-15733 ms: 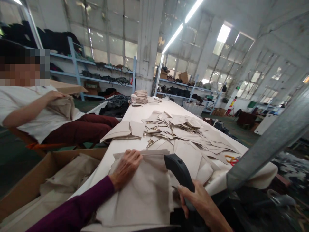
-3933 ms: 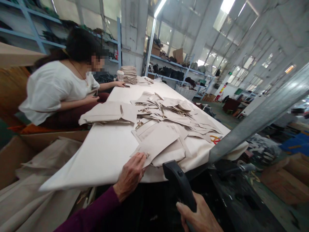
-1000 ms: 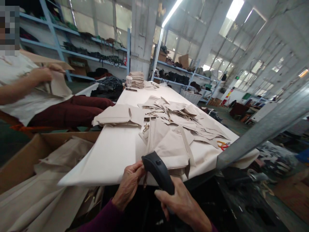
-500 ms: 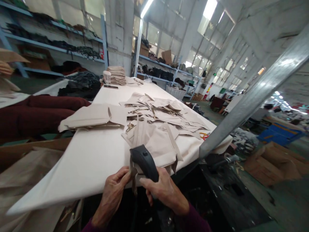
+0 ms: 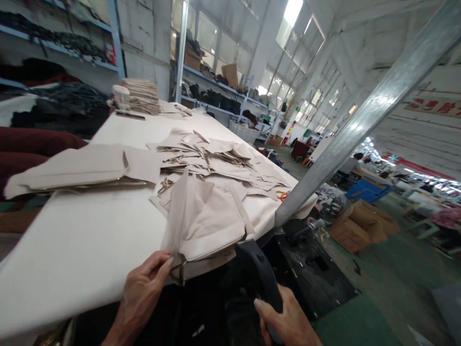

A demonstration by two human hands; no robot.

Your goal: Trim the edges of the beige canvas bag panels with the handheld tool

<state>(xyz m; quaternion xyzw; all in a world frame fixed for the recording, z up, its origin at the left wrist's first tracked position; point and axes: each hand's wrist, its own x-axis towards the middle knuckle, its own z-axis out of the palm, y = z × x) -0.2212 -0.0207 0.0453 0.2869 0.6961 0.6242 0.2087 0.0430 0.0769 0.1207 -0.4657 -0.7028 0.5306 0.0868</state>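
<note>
left fingers (image 5: 154,268) up against the corner of a beige canvas pouch (image 5: 205,223), can't tell if they're pinching it! right fingers (image 5: 265,308) wrapped round a black handheld tool (image 5: 262,271); the pouch sits at the desk's (image 5: 54,250) near edge, just beside scattered canvas pieces (image 5: 219,163).

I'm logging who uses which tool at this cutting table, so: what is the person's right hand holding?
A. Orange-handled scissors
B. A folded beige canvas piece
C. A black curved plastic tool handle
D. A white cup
C: the fingers of the right hand curl around the black curved plastic tool handle, while the beige canvas piece is at the left hand.
</note>
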